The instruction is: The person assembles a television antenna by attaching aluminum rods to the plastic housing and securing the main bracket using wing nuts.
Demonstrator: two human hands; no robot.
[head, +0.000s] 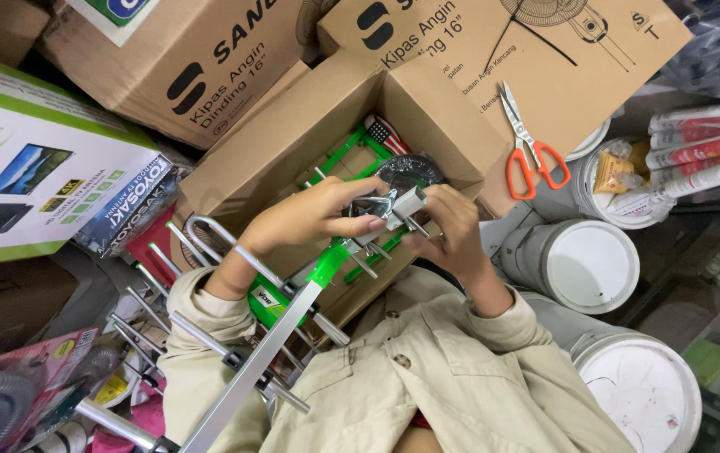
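Both hands (318, 214) (452, 231) pinch the bracket (393, 205) topping the antenna boom (267, 352), which slants lower-left.

Silver metal bracket (389, 207) atop slanted green-tipped antenna boom (280, 327)

Open carton (293, 143) sits mid-frame w/ antenna parts (351, 155) and a cable coil (410, 170) in it; two bigger cartons (209, 59) lie behind it, scissors (527, 151) on the right one. Left hand (314, 214) and right hand (452, 226) meet over the carton's near edge, both on a metal bracket (389, 205) at the end of an antenna boom (259, 361) running down-left. Printed box (33, 159) left; lidded buckets (586, 264) right, sealant tubes (704, 143) behind them.
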